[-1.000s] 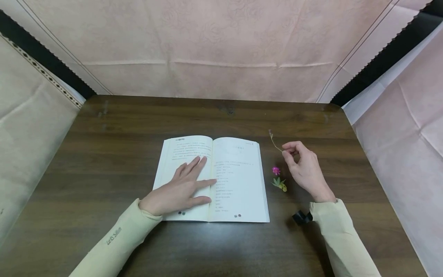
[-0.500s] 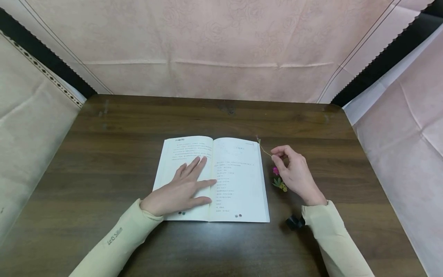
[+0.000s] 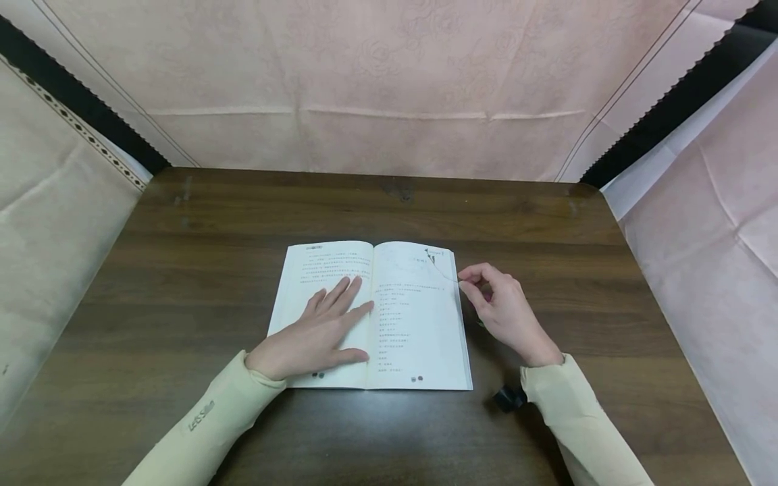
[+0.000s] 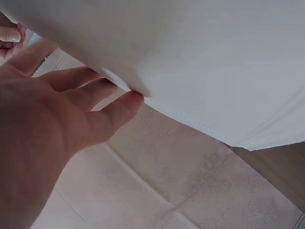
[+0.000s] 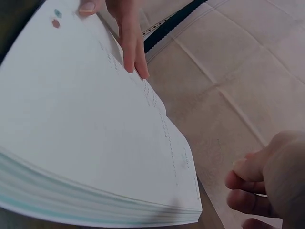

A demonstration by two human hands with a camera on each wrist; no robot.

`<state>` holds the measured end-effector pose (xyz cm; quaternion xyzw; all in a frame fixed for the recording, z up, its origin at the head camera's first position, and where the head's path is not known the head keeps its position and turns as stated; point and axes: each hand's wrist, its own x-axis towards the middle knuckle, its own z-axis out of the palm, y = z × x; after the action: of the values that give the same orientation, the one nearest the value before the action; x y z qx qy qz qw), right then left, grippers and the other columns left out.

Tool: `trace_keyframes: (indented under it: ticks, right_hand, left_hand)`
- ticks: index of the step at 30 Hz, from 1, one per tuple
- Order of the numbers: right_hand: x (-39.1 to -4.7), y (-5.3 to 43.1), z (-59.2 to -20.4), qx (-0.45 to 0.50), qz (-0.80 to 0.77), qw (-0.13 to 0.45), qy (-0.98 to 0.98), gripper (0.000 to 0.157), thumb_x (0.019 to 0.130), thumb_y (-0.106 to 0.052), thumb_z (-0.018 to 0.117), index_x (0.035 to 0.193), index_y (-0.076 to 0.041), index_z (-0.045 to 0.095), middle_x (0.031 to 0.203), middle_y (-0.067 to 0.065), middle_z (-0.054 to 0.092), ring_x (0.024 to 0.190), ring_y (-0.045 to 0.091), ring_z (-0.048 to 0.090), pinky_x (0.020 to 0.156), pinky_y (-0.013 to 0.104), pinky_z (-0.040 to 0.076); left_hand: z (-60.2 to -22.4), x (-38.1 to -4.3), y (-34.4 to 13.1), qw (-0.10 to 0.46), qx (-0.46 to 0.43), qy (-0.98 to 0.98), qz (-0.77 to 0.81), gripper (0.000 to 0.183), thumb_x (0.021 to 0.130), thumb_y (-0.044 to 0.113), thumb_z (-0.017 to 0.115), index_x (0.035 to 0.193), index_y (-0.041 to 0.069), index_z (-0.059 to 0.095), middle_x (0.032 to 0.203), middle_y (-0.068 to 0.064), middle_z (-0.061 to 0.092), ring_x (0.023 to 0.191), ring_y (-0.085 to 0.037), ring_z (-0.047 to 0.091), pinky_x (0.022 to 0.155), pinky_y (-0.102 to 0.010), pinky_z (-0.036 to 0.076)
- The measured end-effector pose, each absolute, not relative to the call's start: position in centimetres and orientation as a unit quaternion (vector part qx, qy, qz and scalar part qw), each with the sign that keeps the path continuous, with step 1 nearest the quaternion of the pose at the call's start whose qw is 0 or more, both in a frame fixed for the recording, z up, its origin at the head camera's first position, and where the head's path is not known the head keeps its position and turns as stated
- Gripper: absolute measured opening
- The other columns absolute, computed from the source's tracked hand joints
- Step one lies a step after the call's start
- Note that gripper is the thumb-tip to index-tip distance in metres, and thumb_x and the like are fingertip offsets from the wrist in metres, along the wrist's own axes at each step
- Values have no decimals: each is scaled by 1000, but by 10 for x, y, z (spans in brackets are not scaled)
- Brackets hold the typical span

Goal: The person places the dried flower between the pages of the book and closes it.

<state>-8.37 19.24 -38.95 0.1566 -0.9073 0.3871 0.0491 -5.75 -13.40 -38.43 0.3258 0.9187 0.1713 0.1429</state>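
An open book (image 3: 419, 337) lies on the brown table, its printed pages facing up. Spread across the left page, my left hand (image 3: 316, 337) presses it with straight fingers, the tips near the spine. At the book's right edge, my right hand (image 3: 501, 310) pinches a thin dried stem (image 3: 442, 273) between thumb and fingertips. The stem's small dark tip hangs over the top right of the right page; whether it touches the paper I cannot tell. In the right wrist view the right hand (image 5: 262, 181) is beside the page edge, and the stem cannot be made out there.
The brown wooden table (image 3: 213, 270) extends around the book. Pale pink patterned cloth (image 3: 377, 88) hangs behind it and at both sides. A black wrist device (image 3: 509, 398) sits under the right sleeve.
My right hand has moved left with the stem, from beside the book to its right edge. It now mostly covers the pink flower and green leaf on the table. The left hand stays nearly still.
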Motion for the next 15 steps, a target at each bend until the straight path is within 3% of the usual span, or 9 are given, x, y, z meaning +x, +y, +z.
trace_keyframes:
  ticks: [6,15]
  right_hand:
    - [-83,187,-390,167,391,40,-904,22,89,-5,70,110,-8,64,93,0,64,78,18,53,66,30,49]
    - [-82,178,-389,190,387,37,-902,20,89,-4,69,108,-8,64,88,-3,63,72,16,49,69,32,39]
  left_hand:
    - [-385,-58,-135,147,315,923,165,91,87,54,66,152,3,28,162,-13,2,149,-29,-1,114,-58,11]
    - [-385,-59,-135,147,310,925,166,98,86,56,66,153,0,22,162,-12,5,149,-28,1,115,-56,11]
